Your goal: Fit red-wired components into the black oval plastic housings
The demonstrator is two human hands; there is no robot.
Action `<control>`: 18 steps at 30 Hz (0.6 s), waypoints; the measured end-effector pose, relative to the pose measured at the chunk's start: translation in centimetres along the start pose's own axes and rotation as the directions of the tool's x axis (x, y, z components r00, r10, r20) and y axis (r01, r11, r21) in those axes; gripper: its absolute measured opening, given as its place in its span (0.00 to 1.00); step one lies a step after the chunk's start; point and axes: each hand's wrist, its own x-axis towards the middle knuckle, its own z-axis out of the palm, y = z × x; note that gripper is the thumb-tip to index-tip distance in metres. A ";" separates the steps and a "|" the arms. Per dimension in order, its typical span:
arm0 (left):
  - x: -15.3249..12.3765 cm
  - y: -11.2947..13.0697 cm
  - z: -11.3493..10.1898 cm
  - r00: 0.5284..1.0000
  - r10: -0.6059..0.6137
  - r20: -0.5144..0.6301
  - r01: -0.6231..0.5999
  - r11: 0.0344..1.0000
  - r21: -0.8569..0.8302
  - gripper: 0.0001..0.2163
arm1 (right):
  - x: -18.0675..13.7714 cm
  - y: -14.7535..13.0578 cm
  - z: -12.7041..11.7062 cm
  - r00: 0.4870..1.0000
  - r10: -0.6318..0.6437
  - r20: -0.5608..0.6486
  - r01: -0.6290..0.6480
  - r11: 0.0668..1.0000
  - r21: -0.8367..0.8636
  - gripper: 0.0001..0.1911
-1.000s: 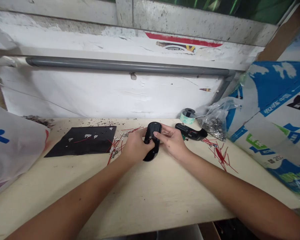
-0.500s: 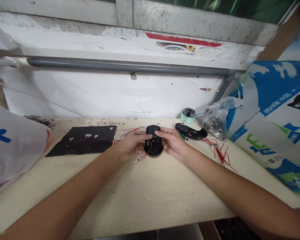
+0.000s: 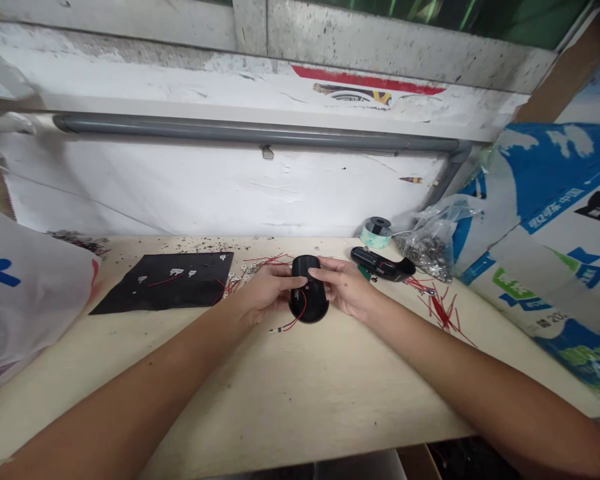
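Note:
A black rounded plastic shell (image 3: 309,303) is held between both hands just above the pale wooden bench (image 3: 300,400). My left hand (image 3: 263,290) grips its left side with fingers curled round it. My right hand (image 3: 345,287) holds the right side, fingertips pressed on the top. A thin red wire (image 3: 293,321) with a bare end hangs out of the shell towards the lower left.
A black mat (image 3: 167,280) with small metal bits lies at the left. Loose red wires and terminals (image 3: 237,277) sit behind my left hand, more red wires (image 3: 443,310) at the right. A second black part (image 3: 383,263), a solder spool (image 3: 375,232), a bag of metal parts (image 3: 430,243) and printed sacks (image 3: 555,240) stand at the right.
The shell has been turned over between my hands, and the red wire now shows hanging from it. Both hands have shifted slightly nearer to me.

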 end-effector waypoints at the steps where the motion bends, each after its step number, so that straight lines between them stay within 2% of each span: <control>1: 0.0 -0.1 0.0 1.000 -0.001 -0.007 0.001 1.000 0.004 0.12 | 0.0 0.0 0.0 1.000 0.003 -0.002 -0.003 1.000 -0.002 0.23; 5: 0.0 -0.2 -0.3 1.000 0.016 -0.010 -0.016 1.000 0.002 0.12 | 0.0 -0.4 0.1 1.000 -0.017 0.020 0.017 1.000 -0.009 0.24; 9: 0.0 -0.3 -1.1 0.993 0.077 0.090 -0.072 0.995 -0.067 0.12 | -0.3 -0.9 0.6 0.996 -0.070 0.048 0.071 0.997 -0.019 0.23; 12: 0.1 -0.5 -1.6 0.988 0.073 0.138 -0.059 0.993 -0.104 0.12 | -0.5 -1.0 0.9 0.995 -0.102 0.015 0.103 0.994 -0.046 0.23; 15: 0.1 -0.6 -1.8 0.982 0.067 0.176 -0.049 0.993 -0.106 0.16 | -0.2 -0.5 1.1 0.988 -0.155 -0.024 0.152 0.984 -0.093 0.25; 18: 0.1 -0.5 -1.8 0.979 0.054 0.197 -0.029 0.992 -0.126 0.19 | 0.2 -0.8 0.9 0.975 -0.211 -0.072 0.189 0.954 -0.233 0.25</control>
